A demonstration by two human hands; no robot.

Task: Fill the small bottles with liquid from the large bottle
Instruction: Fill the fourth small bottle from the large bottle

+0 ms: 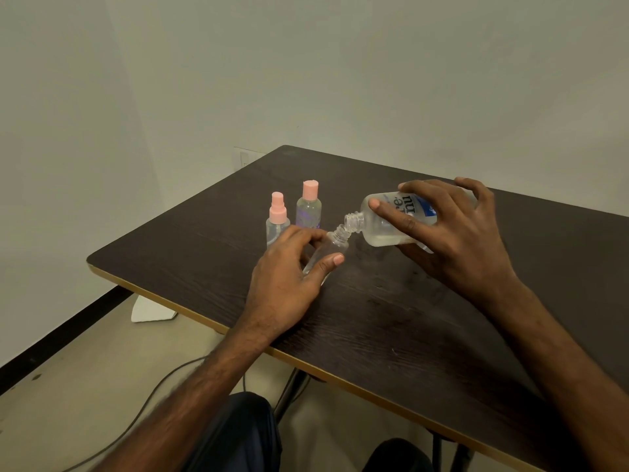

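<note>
My right hand (pixel 452 233) grips the large clear bottle (pixel 384 226), which lies tipped almost flat with its open neck pointing left. Clear liquid sits low in its body. My left hand (pixel 289 277) holds a small uncapped clear bottle (pixel 332 248), tilted so its mouth meets the large bottle's neck. Behind my left hand stand two more small bottles: a spray bottle with a pink pump top (pixel 276 219) and a bottle with a pink flat cap (pixel 309 207). All of it is on the dark wooden table (pixel 391 318).
The table's gold-edged front rim (pixel 204 320) runs diagonally from left to lower right. A white wall stands close behind. Below the table are a white table foot (pixel 149 310), a grey cable (pixel 163 386) on the floor and my knees.
</note>
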